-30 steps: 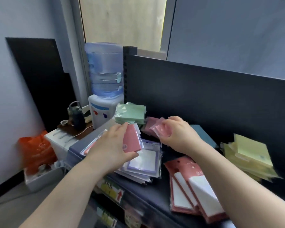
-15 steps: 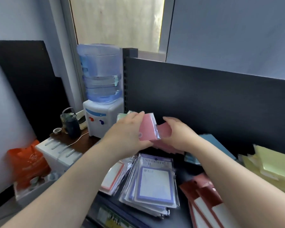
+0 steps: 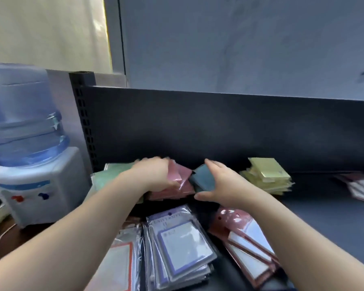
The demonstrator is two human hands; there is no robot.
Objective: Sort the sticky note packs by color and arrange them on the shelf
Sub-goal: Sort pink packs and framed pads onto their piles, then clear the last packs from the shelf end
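My left hand (image 3: pixel 153 175) lies on top of the pink sticky note packs (image 3: pixel 182 181) at the back of the dark shelf (image 3: pixel 315 215), fingers curled over their far edge. My right hand (image 3: pixel 223 183) hovers just right of them, thumb and fingers spread around the blue packs (image 3: pixel 202 179). Green packs (image 3: pixel 111 175) lie left of the pink pile, partly hidden by my left arm. A stack of yellow packs (image 3: pixel 267 177) sits to the right. In front lie purple-framed packs (image 3: pixel 181 242), dark red packs (image 3: pixel 246 238) and an orange-framed pack (image 3: pixel 120 267).
A water dispenser (image 3: pixel 27 164) with a blue bottle stands left of the shelf's perforated post (image 3: pixel 84 122). The shelf's dark back panel (image 3: pixel 219 127) rises right behind the piles. More red-framed packs (image 3: pixel 359 187) lie at the far right.
My left hand carried a pink pack back and set it down on the pink pile. My right hand let go of the pink packs and moved right to the blue ones. The view shifted right.
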